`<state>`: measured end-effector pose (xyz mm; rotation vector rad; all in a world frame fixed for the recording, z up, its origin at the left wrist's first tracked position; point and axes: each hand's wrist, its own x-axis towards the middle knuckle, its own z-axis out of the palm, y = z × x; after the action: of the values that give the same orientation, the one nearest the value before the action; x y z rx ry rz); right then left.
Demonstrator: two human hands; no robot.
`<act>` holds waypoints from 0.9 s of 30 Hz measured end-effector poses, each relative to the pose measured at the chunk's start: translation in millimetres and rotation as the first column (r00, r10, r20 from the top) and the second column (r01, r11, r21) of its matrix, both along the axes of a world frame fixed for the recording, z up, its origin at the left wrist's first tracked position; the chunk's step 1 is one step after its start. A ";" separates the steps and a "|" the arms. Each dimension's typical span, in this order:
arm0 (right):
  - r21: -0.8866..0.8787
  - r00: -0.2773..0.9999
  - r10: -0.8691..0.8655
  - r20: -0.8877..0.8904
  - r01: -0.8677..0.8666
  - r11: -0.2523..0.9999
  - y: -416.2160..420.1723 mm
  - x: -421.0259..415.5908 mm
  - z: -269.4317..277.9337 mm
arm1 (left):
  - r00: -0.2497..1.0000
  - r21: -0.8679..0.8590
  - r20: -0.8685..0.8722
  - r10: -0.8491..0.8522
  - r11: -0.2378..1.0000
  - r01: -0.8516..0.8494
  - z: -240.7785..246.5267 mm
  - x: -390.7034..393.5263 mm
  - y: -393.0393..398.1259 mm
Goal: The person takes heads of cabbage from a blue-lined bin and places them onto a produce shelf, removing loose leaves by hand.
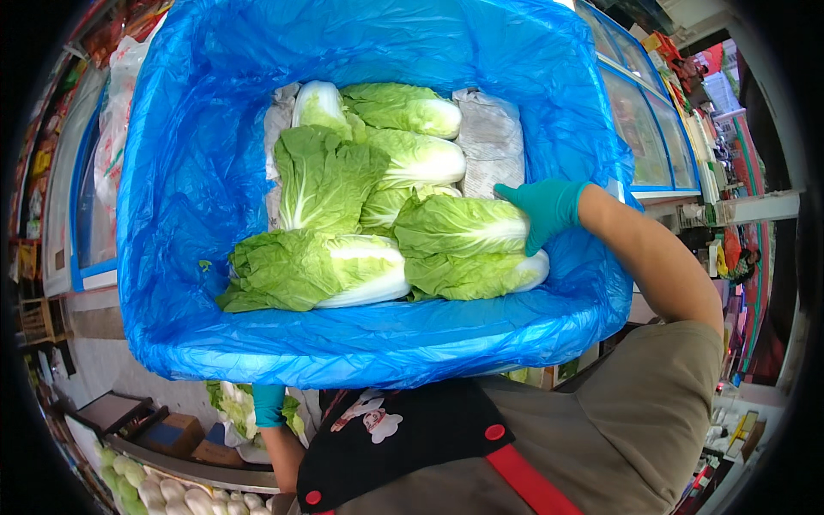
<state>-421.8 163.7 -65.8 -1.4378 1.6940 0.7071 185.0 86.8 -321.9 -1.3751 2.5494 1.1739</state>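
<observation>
My right hand, in a teal glove, grips the white stem end of a napa cabbage inside a container lined with blue plastic film. This cabbage rests against another napa cabbage near the front wall. To their left lies a napa cabbage with loose green leaves. Several more, including one with a broad white stem, lie farther back. Below the front rim, only the teal cuff of my left hand shows; its fingers are hidden behind the liner.
Crumpled newspaper covers part of the container floor. Blue-framed glass cases stand on the right, and another on the left. Cardboard boxes and pale vegetables are at lower left, with leafy cabbage nearby.
</observation>
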 end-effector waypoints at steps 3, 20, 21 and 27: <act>0.014 0.989 -0.053 0.138 0.052 0.999 -6.1 -6.9 -0.5 | 0.996 -0.050 -0.028 0.080 0.995 -0.082 -19.7 11.7 1.5; 0.087 0.198 -0.536 0.821 0.884 0.460 12.7 2.2 152.8 | 0.656 0.625 -0.301 0.692 0.663 -0.412 59.9 -7.4 30.8; 0.184 0.009 -0.441 0.898 0.901 0.393 16.4 13.3 145.8 | 0.642 0.624 -0.318 0.697 0.664 -0.412 59.4 3.4 30.9; 0.051 -0.006 -0.084 0.996 0.832 0.552 -48.9 172.6 138.3 | 0.418 0.567 -0.570 0.708 0.706 -0.424 110.1 60.7 28.7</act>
<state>-249.2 114.8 72.4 -0.9565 1.1039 -1.2032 245.6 115.5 -211.8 -2.0692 1.9672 2.7095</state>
